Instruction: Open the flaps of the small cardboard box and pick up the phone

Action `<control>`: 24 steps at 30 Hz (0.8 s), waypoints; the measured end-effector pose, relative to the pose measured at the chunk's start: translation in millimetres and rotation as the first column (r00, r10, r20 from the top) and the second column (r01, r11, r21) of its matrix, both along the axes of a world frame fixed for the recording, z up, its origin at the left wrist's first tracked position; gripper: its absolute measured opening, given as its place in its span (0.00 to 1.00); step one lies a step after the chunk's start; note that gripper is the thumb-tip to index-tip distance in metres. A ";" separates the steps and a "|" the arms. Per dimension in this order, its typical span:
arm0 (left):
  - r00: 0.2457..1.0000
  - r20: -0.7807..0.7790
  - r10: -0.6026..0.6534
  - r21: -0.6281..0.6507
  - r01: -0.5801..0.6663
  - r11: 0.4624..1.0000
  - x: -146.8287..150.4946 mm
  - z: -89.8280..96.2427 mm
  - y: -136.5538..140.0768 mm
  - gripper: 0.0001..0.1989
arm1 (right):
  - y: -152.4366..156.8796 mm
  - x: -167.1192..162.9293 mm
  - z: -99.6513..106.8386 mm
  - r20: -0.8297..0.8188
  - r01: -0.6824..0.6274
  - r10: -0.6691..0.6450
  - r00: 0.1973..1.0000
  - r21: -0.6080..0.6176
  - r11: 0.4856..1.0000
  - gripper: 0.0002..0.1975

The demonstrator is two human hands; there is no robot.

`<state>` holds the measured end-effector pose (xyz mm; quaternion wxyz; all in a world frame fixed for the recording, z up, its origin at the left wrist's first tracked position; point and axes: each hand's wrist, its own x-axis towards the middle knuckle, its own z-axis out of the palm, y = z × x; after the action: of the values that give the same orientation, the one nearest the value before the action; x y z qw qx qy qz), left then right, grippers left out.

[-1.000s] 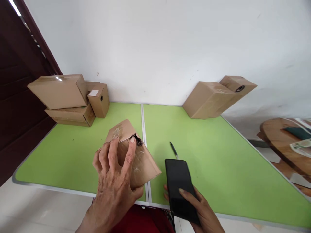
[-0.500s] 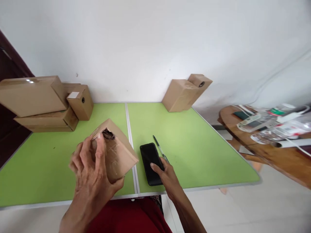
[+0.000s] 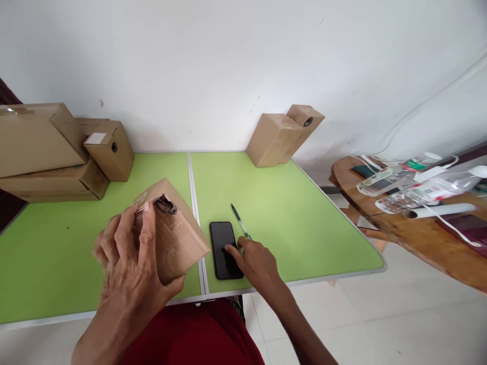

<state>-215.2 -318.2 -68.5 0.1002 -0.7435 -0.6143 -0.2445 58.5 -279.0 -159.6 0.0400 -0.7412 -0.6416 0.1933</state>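
Observation:
My left hand [image 3: 131,253] is wrapped round a small brown cardboard box [image 3: 173,248], held tilted above the green table. Near its upper edge, close to my index fingertip, is a dark patch [image 3: 166,205] like black scribbling; clear tape shines on the same face. A black smartphone [image 3: 219,238] lies flat on the table, right of the white seam. Across its right side reaches my right hand [image 3: 258,261], thumb stretched over the screen and apart from the bent index finger. Beside the phone lies a pen [image 3: 238,218], its near end partly hidden by that hand.
Cardboard boxes are stacked at the left [image 3: 38,137], with a smaller ring-marked box [image 3: 114,154] beside them. Two more boxes [image 3: 276,139] stand by the wall. On a wooden table [image 3: 395,228] at right lie plastic bottles [image 3: 437,190] and cables. The green table [image 3: 304,228] has a pale edge.
The view has shifted, so everything sits a little further left and higher. My right hand has slid slightly left over the phone. My left hand still holds the box.

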 end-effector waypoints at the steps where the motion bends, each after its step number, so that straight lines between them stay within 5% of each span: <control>1: 1.000 -0.006 -0.008 0.000 0.008 1.000 0.5 0.1 0.4 0.72 | 5.6 6.6 4.1 0.043 -0.054 0.053 0.998 0.017 0.998 0.15; 7: 1.000 -0.012 -0.019 -0.005 0.019 1.000 2.3 1.5 3.1 0.77 | 50.3 51.4 3.5 0.233 -0.423 0.397 0.888 0.074 0.903 0.30; 12: 0.998 -0.052 -0.048 -0.025 0.046 0.999 7.3 6.0 6.1 0.73 | 75.0 71.4 -11.5 0.213 -0.610 0.578 0.788 0.142 0.780 0.05; 15: 0.995 -0.076 -0.069 -0.018 0.068 0.998 11.9 7.9 9.1 0.69 | 88.4 80.2 -5.4 0.149 -0.625 0.611 0.777 0.299 0.721 0.09; 19: 0.991 -0.086 -0.099 -0.023 0.098 0.995 16.1 7.7 11.8 0.67 | 97.2 83.4 23.2 0.033 -0.440 0.558 0.829 0.654 0.615 0.11; 22: 0.990 -0.085 -0.113 -0.019 0.112 0.994 17.2 7.5 12.3 0.68 | 81.1 56.9 53.6 -0.131 -0.136 0.504 0.854 0.879 0.458 0.04; 24: 0.990 -0.087 -0.115 -0.024 0.113 0.993 18.0 8.0 12.2 0.68 | 56.9 20.2 78.1 -0.274 0.100 0.535 0.799 0.939 0.330 0.02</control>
<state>-197.2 -306.0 -60.6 0.1061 -0.7884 -0.5680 -0.2111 78.7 -222.2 -81.5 0.6005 -0.3984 -0.6932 0.0035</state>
